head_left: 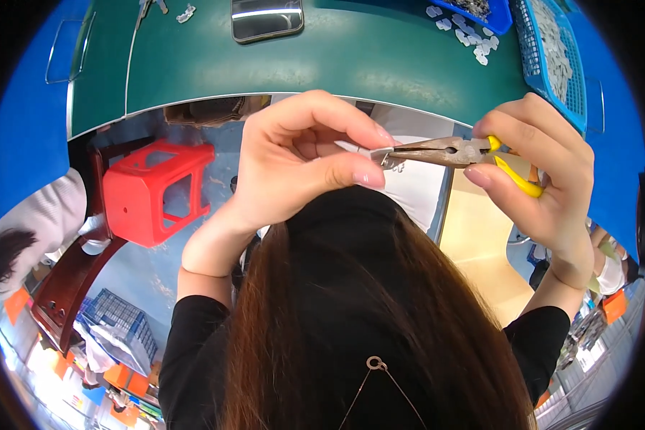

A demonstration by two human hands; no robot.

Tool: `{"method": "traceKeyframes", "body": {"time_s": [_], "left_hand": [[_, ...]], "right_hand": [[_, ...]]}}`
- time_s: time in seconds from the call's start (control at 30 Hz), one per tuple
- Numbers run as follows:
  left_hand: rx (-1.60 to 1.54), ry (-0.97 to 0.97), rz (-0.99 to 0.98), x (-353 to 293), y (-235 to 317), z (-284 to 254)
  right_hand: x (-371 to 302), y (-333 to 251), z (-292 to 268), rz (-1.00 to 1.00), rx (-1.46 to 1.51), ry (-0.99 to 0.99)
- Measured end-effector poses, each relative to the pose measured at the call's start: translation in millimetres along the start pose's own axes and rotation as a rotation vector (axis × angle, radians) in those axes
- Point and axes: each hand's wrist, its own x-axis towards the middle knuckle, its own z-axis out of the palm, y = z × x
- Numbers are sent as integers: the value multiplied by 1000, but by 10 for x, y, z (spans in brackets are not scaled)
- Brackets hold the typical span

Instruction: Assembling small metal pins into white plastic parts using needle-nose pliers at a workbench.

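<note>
My left hand (276, 161) pinches a small pale plastic piece (358, 149) between thumb and fingertips, in front of the table's near edge. My right hand (545, 161) grips needle-nose pliers (444, 152) with yellow handles, held level and pointing left. The plier tips meet a tiny shiny metal part (387, 156) at the right end of the plastic piece. Whether the jaws are fully closed on that metal part is too small to tell. My left fingers partly hide the plastic piece.
A phone (267, 21) lies on the green table (193, 72). Toward the far right are loose clear pieces (473, 37), a blue tray (507, 20) of small metal parts and a light-blue basket (529, 46). A red stool (129, 208) and another person (39, 215) are at left.
</note>
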Motion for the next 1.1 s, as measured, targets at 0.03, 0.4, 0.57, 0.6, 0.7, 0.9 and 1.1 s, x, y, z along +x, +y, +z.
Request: {"method": "traceKeyframes", "body": {"time_s": [0.03,0.4,0.57,0.6,0.7,0.9,1.1], "left_hand": [[-18,0,-1,-6,-9,3],[-209,140,-55,49,124,57],[-176,147,-45,-22,48,38],[-176,142,-50,-13,49,44],[-169,169,-105,10,65,66],[-227,179,-151,5,33,67],[-161,314,-88,55,-87,7]], "right_hand": [[-8,-8,-3,8,20,-5],[101,-13,58,151,244,40],[37,12,214,189,348,48],[25,22,221,205,348,50],[-4,37,246,227,366,66],[-15,90,214,276,356,-1],[24,795,793,248,-167,377]]}}
